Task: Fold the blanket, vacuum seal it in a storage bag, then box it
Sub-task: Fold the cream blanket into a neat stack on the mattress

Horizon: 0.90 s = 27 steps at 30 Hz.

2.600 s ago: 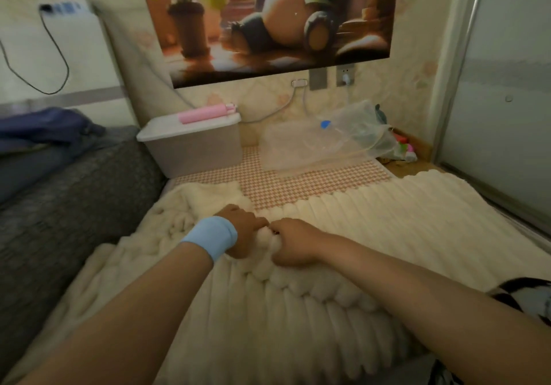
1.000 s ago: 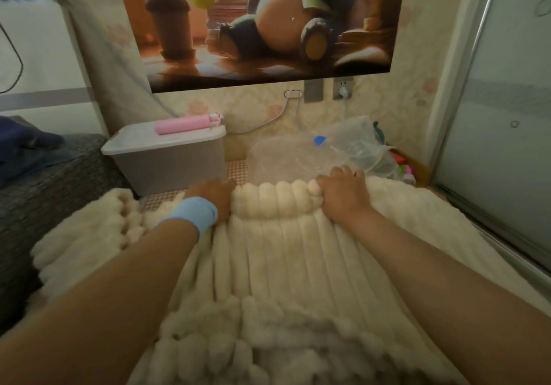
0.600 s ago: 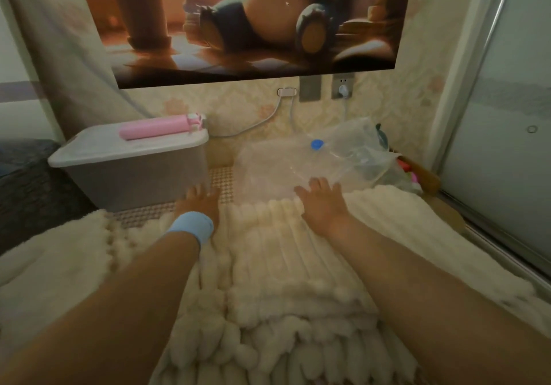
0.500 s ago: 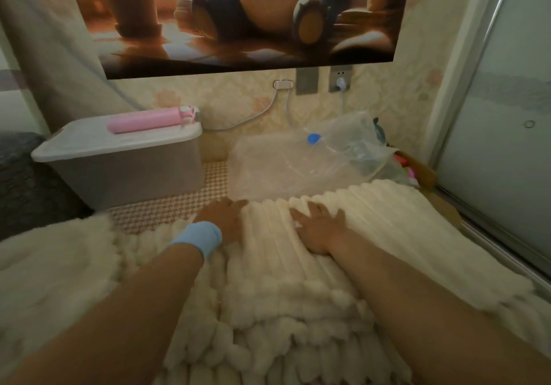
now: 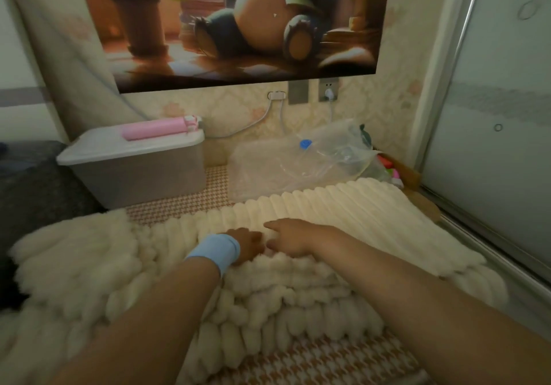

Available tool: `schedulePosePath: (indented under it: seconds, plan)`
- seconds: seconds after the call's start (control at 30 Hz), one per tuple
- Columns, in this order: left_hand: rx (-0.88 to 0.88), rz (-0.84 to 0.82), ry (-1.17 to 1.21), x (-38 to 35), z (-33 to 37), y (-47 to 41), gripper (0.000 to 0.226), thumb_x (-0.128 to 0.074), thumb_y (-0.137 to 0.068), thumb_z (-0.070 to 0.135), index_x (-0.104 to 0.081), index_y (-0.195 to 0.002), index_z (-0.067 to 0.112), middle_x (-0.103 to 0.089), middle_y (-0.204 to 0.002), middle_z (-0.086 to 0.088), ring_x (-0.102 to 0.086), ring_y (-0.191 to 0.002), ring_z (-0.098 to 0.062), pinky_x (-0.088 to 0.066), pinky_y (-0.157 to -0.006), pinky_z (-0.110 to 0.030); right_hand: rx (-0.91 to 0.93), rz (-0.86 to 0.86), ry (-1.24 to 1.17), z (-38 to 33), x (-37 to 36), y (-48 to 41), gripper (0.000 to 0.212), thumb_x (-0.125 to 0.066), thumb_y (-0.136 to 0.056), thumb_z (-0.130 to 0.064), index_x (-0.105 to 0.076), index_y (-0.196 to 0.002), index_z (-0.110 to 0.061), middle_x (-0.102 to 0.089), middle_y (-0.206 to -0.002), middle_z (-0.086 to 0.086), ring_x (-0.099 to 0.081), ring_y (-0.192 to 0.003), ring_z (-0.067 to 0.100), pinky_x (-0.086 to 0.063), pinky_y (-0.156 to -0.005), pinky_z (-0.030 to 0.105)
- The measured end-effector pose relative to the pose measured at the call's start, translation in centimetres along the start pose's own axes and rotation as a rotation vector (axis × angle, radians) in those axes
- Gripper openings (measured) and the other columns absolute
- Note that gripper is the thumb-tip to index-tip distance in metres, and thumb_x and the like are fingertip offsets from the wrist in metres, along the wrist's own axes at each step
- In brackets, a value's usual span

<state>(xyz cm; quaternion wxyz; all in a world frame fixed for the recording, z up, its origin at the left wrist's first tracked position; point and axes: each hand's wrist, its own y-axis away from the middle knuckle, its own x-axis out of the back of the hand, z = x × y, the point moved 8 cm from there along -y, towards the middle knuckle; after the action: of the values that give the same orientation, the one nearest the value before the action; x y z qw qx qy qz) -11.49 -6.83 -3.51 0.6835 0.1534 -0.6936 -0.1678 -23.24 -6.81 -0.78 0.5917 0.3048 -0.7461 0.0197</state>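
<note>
On the blanket [image 5: 357,220] the right hand [image 5: 290,237] lies flat; the left hand [image 5: 249,244] may be gripping, unclear; released, the plush fold could spring open.

No legible txt, labels, brands or nos. anywhere; wall poster [image 5: 238,27] bears pic only.

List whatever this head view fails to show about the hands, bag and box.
Head view throughout.
- Left hand: fingers sunk in the blanket pile; grip unreadable.
- Right hand: lower fingers curl out of sight; same doubt.
- Storage bag: near edge behind the blanket; opening unseen.
- Box: lid on, walls opaque; contents hidden.
- Pink item on the lid: too blurred to identify.
</note>
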Motion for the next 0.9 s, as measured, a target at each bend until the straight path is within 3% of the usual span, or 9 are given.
schedulePosePath:
  seconds: [0.1,0.27,0.4,0.47,0.57,0.63,0.73,0.8,0.9]
  plan:
    - [-0.012,0.019,0.007,-0.6,-1.5,3.7,0.050,-0.035,-0.101,0.041,-0.033,-0.150,0.028,-0.038,-0.152,-0.007,-0.040,-0.135,-0.028,-0.032,-0.113,-0.040,0.108,-0.070,0.003,-4.5,-1.4,2.5,0.070,-0.044,-0.102,-0.050,-0.018,-0.159,-0.018,-0.020,-0.166,0.006,-0.025,-0.150,0.027,-0.022,-0.120,0.038]
    - [0.099,0.078,-0.138,-1.3,-6.9,9.7,0.053,-0.032,-0.092,0.062,-0.041,-0.142,0.044,-0.036,-0.153,0.005,-0.029,-0.142,-0.022,-0.004,-0.120,-0.048,0.066,-0.251,0.305,-7.2,-6.1,4.1,0.094,-0.057,-0.097,-0.040,0.014,-0.158,-0.033,0.013,-0.167,0.008,0.001,-0.154,0.031,-0.015,-0.121,0.050]
    - [0.096,0.095,0.086,-1.9,-9.5,13.7,0.050,-0.035,-0.099,0.050,-0.045,-0.143,0.029,-0.043,-0.149,0.000,-0.040,-0.135,-0.022,-0.026,-0.113,-0.035,0.199,-0.149,0.330,-11.3,-5.9,5.3,0.113,-0.065,-0.090,-0.017,0.025,-0.152,-0.042,0.027,-0.164,0.004,0.008,-0.154,0.027,-0.014,-0.122,0.054]
    - [0.086,0.078,0.151,-2.6,-10.6,15.1,0.048,-0.035,-0.102,0.042,-0.042,-0.146,0.025,-0.040,-0.151,-0.002,-0.038,-0.137,-0.023,-0.028,-0.113,-0.032,0.267,-0.201,0.379,-13.0,-6.8,5.6,0.104,-0.064,-0.091,-0.014,0.012,-0.157,-0.038,0.019,-0.166,0.004,0.000,-0.154,0.026,-0.018,-0.123,0.049]
    - [0.039,0.207,0.232,-1.3,-12.0,16.7,0.036,-0.040,-0.100,0.030,-0.059,-0.130,0.028,-0.053,-0.141,0.000,-0.048,-0.128,-0.022,-0.035,-0.108,-0.030,0.268,-0.316,0.411,-14.7,-8.2,5.3,0.065,-0.059,-0.094,-0.019,-0.034,-0.154,-0.025,-0.024,-0.162,0.009,-0.039,-0.140,0.032,-0.041,-0.111,0.042]
    - [0.038,0.406,0.186,1.0,-13.6,17.9,0.034,-0.042,-0.098,0.029,-0.063,-0.124,0.033,-0.057,-0.136,0.002,-0.051,-0.123,-0.021,-0.039,-0.106,-0.031,0.247,-0.188,0.347,-16.1,-6.9,4.6,0.046,-0.056,-0.093,-0.014,-0.055,-0.139,-0.016,-0.054,-0.140,0.010,-0.057,-0.121,0.031,-0.050,-0.097,0.036]
    - [0.138,0.531,-0.016,1.9,-17.5,19.3,0.041,-0.040,-0.097,0.034,-0.048,-0.137,0.041,-0.041,-0.150,0.004,-0.036,-0.137,-0.022,-0.027,-0.114,-0.039,0.223,0.082,-0.003,-18.3,-4.3,2.7,0.038,-0.050,-0.092,-0.008,-0.068,-0.125,-0.008,-0.066,-0.128,0.008,-0.060,-0.120,0.026,-0.049,-0.100,0.032]
    - [0.197,0.426,0.108,0.0,-20.6,19.4,0.045,-0.036,-0.099,0.037,-0.039,-0.143,0.043,-0.033,-0.155,0.004,-0.031,-0.140,-0.023,-0.025,-0.116,-0.040,0.195,0.105,-0.311,-20.1,-4.4,1.6,0.034,-0.053,-0.094,-0.023,-0.071,-0.114,-0.002,-0.069,-0.121,0.011,-0.063,-0.115,0.028,-0.051,-0.096,0.036]
    - [0.199,0.344,0.422,-2.0,-23.0,20.3,0.043,-0.029,-0.103,0.032,-0.039,-0.145,0.037,-0.035,-0.154,-0.001,-0.038,-0.136,-0.025,-0.033,-0.111,-0.033,0.064,0.010,-0.606,-22.8,-6.3,0.5,0.064,-0.065,-0.079,-0.069,-0.061,-0.109,-0.013,-0.065,-0.104,0.002,-0.064,-0.090,0.021,-0.049,-0.070,0.032]
